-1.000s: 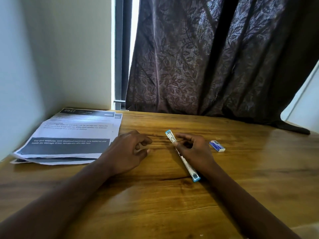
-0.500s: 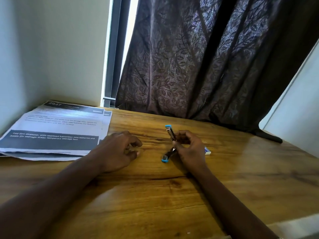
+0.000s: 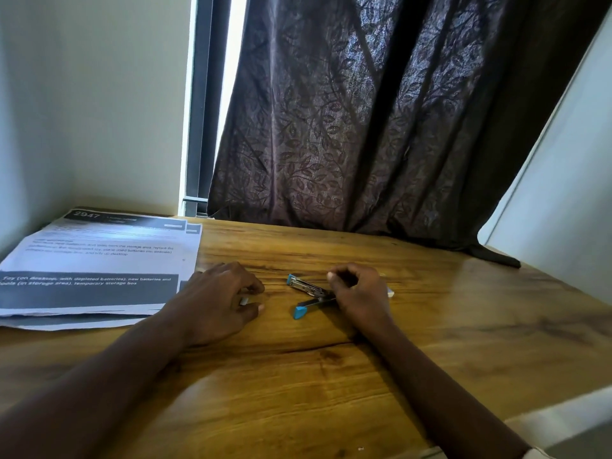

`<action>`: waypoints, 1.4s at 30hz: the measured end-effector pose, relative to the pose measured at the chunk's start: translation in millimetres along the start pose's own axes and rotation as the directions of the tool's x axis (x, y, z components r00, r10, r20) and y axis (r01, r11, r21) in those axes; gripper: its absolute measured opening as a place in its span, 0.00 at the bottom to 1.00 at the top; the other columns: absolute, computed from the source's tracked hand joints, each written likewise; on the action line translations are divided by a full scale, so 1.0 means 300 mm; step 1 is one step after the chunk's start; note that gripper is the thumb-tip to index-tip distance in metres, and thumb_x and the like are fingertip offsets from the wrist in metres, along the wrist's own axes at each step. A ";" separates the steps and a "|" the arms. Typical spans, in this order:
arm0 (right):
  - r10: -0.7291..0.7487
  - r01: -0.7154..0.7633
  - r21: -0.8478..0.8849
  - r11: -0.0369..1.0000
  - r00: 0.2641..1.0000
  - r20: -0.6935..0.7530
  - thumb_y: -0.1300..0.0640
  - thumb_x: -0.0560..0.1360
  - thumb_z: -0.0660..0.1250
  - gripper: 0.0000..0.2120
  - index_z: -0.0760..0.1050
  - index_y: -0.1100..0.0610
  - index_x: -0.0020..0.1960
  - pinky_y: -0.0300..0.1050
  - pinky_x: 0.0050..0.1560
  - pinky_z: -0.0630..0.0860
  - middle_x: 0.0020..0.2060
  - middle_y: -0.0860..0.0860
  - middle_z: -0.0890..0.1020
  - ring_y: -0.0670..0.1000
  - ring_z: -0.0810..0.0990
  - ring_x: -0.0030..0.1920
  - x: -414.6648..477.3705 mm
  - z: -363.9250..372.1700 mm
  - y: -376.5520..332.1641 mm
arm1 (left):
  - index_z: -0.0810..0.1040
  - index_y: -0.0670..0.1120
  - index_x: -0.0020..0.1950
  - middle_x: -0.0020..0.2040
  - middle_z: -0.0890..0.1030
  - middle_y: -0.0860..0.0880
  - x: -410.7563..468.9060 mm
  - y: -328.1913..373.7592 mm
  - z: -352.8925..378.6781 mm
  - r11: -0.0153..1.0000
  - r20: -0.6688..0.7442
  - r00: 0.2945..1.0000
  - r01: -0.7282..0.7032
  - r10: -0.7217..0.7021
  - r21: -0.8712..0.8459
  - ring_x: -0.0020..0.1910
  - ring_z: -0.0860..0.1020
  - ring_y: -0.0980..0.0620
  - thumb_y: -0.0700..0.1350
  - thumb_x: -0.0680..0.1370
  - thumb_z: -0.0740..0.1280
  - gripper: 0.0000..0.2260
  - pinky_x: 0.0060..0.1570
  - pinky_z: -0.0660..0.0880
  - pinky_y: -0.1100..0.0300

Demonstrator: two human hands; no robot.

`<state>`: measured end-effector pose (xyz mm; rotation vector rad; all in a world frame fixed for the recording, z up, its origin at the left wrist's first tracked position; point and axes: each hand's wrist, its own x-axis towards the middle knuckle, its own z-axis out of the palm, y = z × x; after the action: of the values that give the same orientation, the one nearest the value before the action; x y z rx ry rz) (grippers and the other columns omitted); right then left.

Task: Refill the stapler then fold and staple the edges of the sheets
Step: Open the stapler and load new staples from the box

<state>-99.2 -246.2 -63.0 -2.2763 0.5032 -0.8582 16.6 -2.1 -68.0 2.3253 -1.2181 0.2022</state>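
Working on a big, smooth wooden table [image 3: 331, 376], so easy to send small things sliding. Finding the sheets [image 3: 99, 260] in a loose pile at the far left, flat, not yet folded, well apart from the stapler. Could end up with crooked edges later from grabbing only one corner.

Resting the left hand [image 3: 215, 301] on the wood just beside the sheets, fingers curled in. Cannot tell whether pinching a small pale bit [image 3: 244, 301] at the fingertips or holding nothing. If staples, easy to snap into pieces by squeezing too hard, or to drop and lose.

Pinching the stapler [image 3: 306, 286] at its hinge end with the right hand [image 3: 359, 293], near the middle of the table. Swung open like a V, flat on the wood, both blue tips pointing left. Could snap shut on a fingertip from letting go too fast. Could jam from putting staples in upside down or crooked. Could skid away from pushing with only one hand holding.

Hiding most of the little staple box [image 3: 390, 293] behind the right hand, touching or just beside. Easy to bump with the wrist and spill tiny staples across the wood.
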 end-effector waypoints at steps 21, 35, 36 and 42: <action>0.013 -0.018 -0.106 0.994 0.999 -0.050 0.52 0.76 0.74 0.15 0.80 0.52 0.62 0.39 0.49 0.78 0.51 0.44 0.82 0.41 0.80 0.47 0.060 -0.119 0.086 | 0.68 0.57 0.75 0.74 0.69 0.55 0.007 0.013 -0.001 0.998 0.130 0.991 0.035 -0.041 0.053 0.74 0.66 0.53 0.67 0.77 0.63 0.29 0.73 0.66 0.44; -0.259 0.051 0.517 0.855 0.905 0.338 0.69 0.74 0.74 0.20 0.81 0.58 0.64 0.50 0.57 0.83 0.58 0.53 0.84 0.52 0.86 0.55 0.065 0.177 -0.203 | 0.69 0.57 0.73 0.56 0.81 0.57 0.013 0.027 -0.024 0.959 -0.312 0.937 0.067 -0.155 -0.276 0.44 0.82 0.60 0.49 0.75 0.75 0.28 0.47 0.80 0.63; -0.274 0.060 0.528 0.847 0.901 0.338 0.69 0.73 0.75 0.20 0.81 0.59 0.63 0.52 0.58 0.83 0.58 0.53 0.85 0.53 0.85 0.56 0.062 0.181 -0.200 | 0.73 0.56 0.71 0.55 0.82 0.56 0.017 0.021 -0.022 0.959 -0.326 0.932 0.067 -0.159 -0.277 0.43 0.83 0.60 0.47 0.75 0.75 0.26 0.45 0.79 0.67; -0.333 -0.012 0.651 0.759 0.852 0.403 0.73 0.77 0.67 0.18 0.79 0.63 0.65 0.46 0.55 0.84 0.56 0.59 0.85 0.57 0.86 0.55 0.056 0.145 -0.199 | 0.81 0.54 0.63 0.50 0.85 0.57 0.016 0.012 -0.026 0.939 -0.373 0.911 0.042 -0.176 -0.341 0.43 0.84 0.59 0.43 0.76 0.74 0.16 0.41 0.79 0.71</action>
<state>-49.8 -193.6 -39.7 -1.7946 -0.2243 -0.3828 17.1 -3.4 -58.2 1.9341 -0.8401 0.3839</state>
